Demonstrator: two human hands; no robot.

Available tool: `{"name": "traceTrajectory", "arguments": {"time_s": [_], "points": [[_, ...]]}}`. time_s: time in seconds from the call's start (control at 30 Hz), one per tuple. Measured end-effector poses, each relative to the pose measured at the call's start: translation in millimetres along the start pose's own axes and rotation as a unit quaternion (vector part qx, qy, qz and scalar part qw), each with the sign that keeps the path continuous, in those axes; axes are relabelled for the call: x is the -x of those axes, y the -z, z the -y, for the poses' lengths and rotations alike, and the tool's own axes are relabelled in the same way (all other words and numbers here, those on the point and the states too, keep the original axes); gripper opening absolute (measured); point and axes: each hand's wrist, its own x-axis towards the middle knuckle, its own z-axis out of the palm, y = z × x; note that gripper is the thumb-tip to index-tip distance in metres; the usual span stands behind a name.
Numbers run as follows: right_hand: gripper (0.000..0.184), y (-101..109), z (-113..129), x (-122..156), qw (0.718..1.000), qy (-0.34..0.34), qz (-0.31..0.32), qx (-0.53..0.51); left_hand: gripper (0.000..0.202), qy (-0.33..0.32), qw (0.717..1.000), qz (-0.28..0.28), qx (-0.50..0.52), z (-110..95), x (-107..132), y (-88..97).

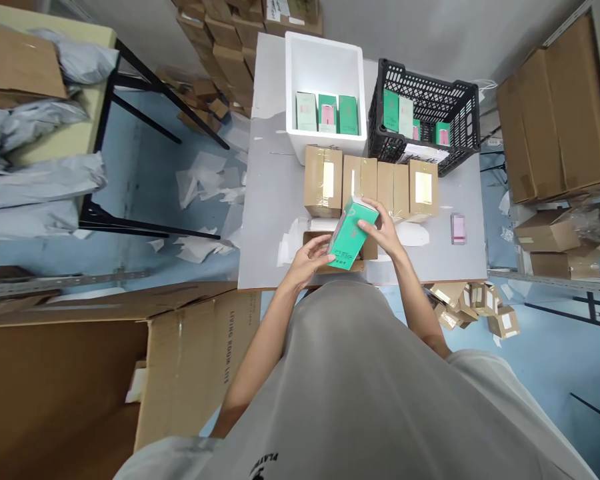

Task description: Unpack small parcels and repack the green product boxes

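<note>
A green product box (353, 235) is held tilted between both hands, above the front of the table. My left hand (310, 259) has its fingers against the box's lower left side. At the upper right end, my right hand (383, 230) grips the box with thumb on its face. Below it sits a brown cardboard box (370, 249), partly hidden by the green one. Behind stands a row of taped cartons, among them a left carton (323, 179) and a right carton (424, 193) with white labels.
A white bin (325, 67) and a black crate (450, 107) hold green and pale boxes at the back. A small pink pack (458, 229) lies at the right. A large open carton (195, 360) stands at lower left; grey parcels (40, 180) fill a side table.
</note>
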Motion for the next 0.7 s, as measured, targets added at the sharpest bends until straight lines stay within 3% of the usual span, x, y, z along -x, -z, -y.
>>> {"name": "traceTrajectory", "arguments": {"time_s": [0.13,0.23,0.53,0.7], "points": [[0.122,-4.7,-8.9,-4.7,1.0,-0.019,-0.009,-0.006,0.087,0.034,0.997,0.023,0.072,4.5,2.8,1.8],[0.123,-11.9,-11.2,-2.5,0.999,-0.035,-0.014,-0.02,0.08,0.052,0.991,0.032,0.119,9.2,3.9,3.1],[0.095,-32.7,-0.5,17.3,0.995,-0.024,-0.04,-0.087,0.066,0.075,0.99,0.003,0.122,17.5,4.5,7.3],[0.084,-48.4,2.1,26.6,0.993,-0.016,-0.07,-0.092,0.081,0.065,0.99,0.009,0.124,14.3,10.0,8.1]]}}
